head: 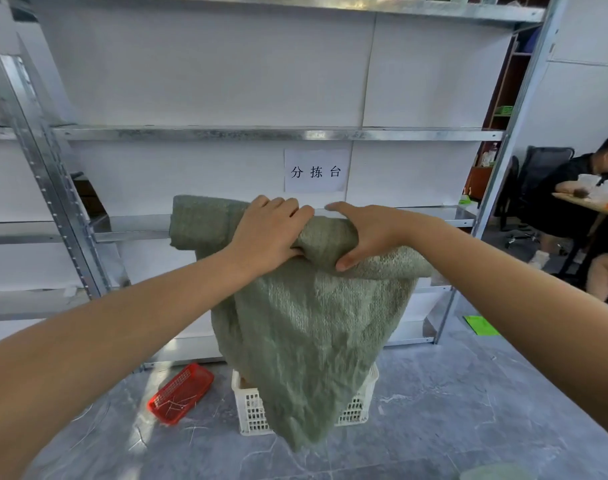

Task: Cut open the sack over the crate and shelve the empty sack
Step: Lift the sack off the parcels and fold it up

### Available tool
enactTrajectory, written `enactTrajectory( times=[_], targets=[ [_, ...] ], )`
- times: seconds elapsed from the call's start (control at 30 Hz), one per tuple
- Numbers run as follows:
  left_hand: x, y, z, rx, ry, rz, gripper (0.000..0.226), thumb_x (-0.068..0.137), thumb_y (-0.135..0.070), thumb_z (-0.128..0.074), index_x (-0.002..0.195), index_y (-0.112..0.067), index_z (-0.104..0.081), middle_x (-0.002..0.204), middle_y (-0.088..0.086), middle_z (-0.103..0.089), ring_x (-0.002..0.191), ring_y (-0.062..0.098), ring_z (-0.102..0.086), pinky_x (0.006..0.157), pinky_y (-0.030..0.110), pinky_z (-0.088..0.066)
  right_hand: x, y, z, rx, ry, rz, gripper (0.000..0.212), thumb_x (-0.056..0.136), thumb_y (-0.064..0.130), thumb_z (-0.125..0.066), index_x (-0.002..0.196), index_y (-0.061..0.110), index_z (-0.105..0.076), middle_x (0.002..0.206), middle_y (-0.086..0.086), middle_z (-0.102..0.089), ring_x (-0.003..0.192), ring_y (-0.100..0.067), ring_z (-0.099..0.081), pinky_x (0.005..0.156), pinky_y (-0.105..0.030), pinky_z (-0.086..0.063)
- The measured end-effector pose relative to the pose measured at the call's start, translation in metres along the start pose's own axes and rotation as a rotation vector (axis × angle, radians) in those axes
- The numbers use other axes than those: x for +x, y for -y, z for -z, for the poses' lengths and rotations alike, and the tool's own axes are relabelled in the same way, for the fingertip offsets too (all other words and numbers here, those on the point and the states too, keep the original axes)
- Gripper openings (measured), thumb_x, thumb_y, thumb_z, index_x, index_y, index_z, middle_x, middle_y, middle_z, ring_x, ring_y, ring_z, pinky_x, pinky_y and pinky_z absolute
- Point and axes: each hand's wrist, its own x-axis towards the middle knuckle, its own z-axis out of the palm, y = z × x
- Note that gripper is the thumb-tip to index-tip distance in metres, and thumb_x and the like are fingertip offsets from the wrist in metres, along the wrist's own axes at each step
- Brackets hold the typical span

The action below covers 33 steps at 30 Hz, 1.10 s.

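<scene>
A grey-green woven sack [306,327] hangs limp from my two hands in front of a metal shelf [129,226]. Its upper part is bunched and rolled at the shelf's edge, with a fold sticking out to the left. My left hand [268,237] grips the rolled top from above. Right beside it, my right hand [364,233] holds the roll with the thumb underneath. The sack's lower end drapes down over a white slotted plastic crate [252,410] on the floor and hides most of it.
A red plastic basket [181,393] with thin strands in it lies on the grey floor left of the crate. A paper sign [315,171] is taped behind the shelf. At the right a seated person [586,202] is at a table.
</scene>
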Motion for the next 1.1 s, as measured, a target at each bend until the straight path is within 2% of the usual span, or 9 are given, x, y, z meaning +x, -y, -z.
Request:
enactTrajectory(
  times=[0.07, 0.2, 0.47, 0.57, 0.7, 0.8, 0.87, 0.97, 1.1],
  targets=[
    [-0.001, 0.001, 0.003, 0.024, 0.014, -0.002, 0.067, 0.056, -0.043, -0.082, 0.109, -0.011, -0.057, 0.093, 0.008, -0.064, 0.081, 0.028, -0.062, 0.072, 0.032, -0.045, 0.004, 0.0, -0.005, 0.019, -0.024, 0.017, 0.071, 0.07, 0.044, -0.074, 0.127, 0.019, -0.041, 0.121, -0.004, -0.057, 0.108, -0.024, -0.054, 0.085, -0.032, -0.042],
    [0.007, 0.001, 0.012, -0.176, 0.445, 0.095, 0.088, 0.07, -0.064, -0.062, 0.138, -0.02, -0.029, 0.133, 0.006, -0.044, 0.119, 0.026, -0.046, 0.097, 0.041, -0.037, 0.007, 0.0, -0.027, -0.15, -0.351, 0.031, 0.057, 0.07, 0.05, -0.069, 0.111, 0.016, -0.048, 0.1, -0.004, -0.06, 0.091, -0.025, -0.058, 0.072, -0.033, -0.043],
    [0.029, 0.015, 0.019, -0.444, 0.726, 0.132, 0.079, 0.063, -0.055, -0.074, 0.127, -0.021, -0.042, 0.125, 0.0, -0.055, 0.109, 0.022, -0.052, 0.093, 0.037, -0.044, -0.004, -0.002, -0.064, -0.445, -0.928, 0.068, 0.06, 0.04, 0.023, -0.082, 0.095, 0.008, -0.064, 0.076, -0.009, -0.063, 0.063, -0.028, -0.06, 0.058, -0.031, -0.046],
    [0.026, 0.007, 0.013, -0.34, 0.599, 0.13, 0.059, 0.068, -0.05, -0.073, 0.111, -0.017, -0.049, 0.099, 0.001, -0.059, 0.087, 0.019, -0.049, 0.071, 0.029, -0.038, -0.008, 0.003, -0.062, -0.429, -0.793, -0.002, 0.077, 0.049, 0.036, -0.084, 0.115, 0.01, -0.056, 0.098, -0.012, -0.061, 0.083, -0.031, -0.061, 0.072, -0.039, -0.048],
    [0.015, -0.003, 0.004, -0.079, 0.252, 0.075, 0.046, 0.072, -0.036, -0.069, 0.107, -0.013, -0.051, 0.092, 0.005, -0.063, 0.084, 0.026, -0.058, 0.068, 0.032, -0.032, -0.013, -0.005, -0.029, -0.115, -0.211, -0.045, 0.107, 0.063, 0.063, -0.07, 0.146, 0.021, -0.016, 0.148, -0.007, -0.028, 0.133, -0.03, -0.033, 0.11, -0.047, -0.028],
    [0.003, -0.002, -0.001, 0.141, -0.054, 0.01, 0.043, 0.05, -0.019, -0.08, 0.087, -0.012, -0.061, 0.067, 0.004, -0.06, 0.059, 0.024, -0.056, 0.06, 0.027, -0.039, -0.011, -0.021, -0.005, 0.025, 0.02, -0.1, 0.11, 0.063, 0.058, -0.072, 0.147, 0.025, -0.009, 0.152, -0.002, -0.027, 0.136, -0.026, -0.031, 0.113, -0.045, -0.025],
    [-0.001, 0.002, -0.006, 0.152, -0.161, -0.026, 0.044, 0.045, -0.017, -0.08, 0.085, -0.012, -0.062, 0.064, 0.003, -0.059, 0.056, 0.022, -0.055, 0.058, 0.025, -0.04, -0.008, -0.024, -0.003, 0.157, 0.1, -0.121, 0.095, 0.066, 0.047, -0.077, 0.141, 0.022, -0.025, 0.141, 0.0, -0.042, 0.125, -0.022, -0.044, 0.103, -0.035, -0.035],
    [-0.003, 0.003, -0.001, 0.072, 0.032, -0.029, 0.07, 0.054, -0.039, -0.082, 0.113, -0.013, -0.056, 0.094, 0.008, -0.063, 0.081, 0.026, -0.06, 0.074, 0.035, -0.045, -0.006, -0.02, -0.015, 0.171, -0.065, -0.085, 0.052, 0.068, 0.038, -0.077, 0.11, 0.021, -0.049, 0.105, 0.002, -0.057, 0.103, -0.021, -0.055, 0.078, -0.029, -0.039],
    [0.007, 0.011, 0.025, -0.458, 0.607, 0.089, 0.098, 0.069, -0.063, -0.063, 0.145, -0.023, -0.014, 0.147, 0.002, -0.03, 0.133, 0.022, -0.032, 0.11, 0.038, -0.026, -0.008, -0.015, -0.032, -0.069, -0.414, -0.064, 0.048, 0.069, 0.043, -0.073, 0.104, 0.018, -0.053, 0.097, -0.002, -0.062, 0.09, -0.025, -0.058, 0.072, -0.031, -0.04]
  ],
)
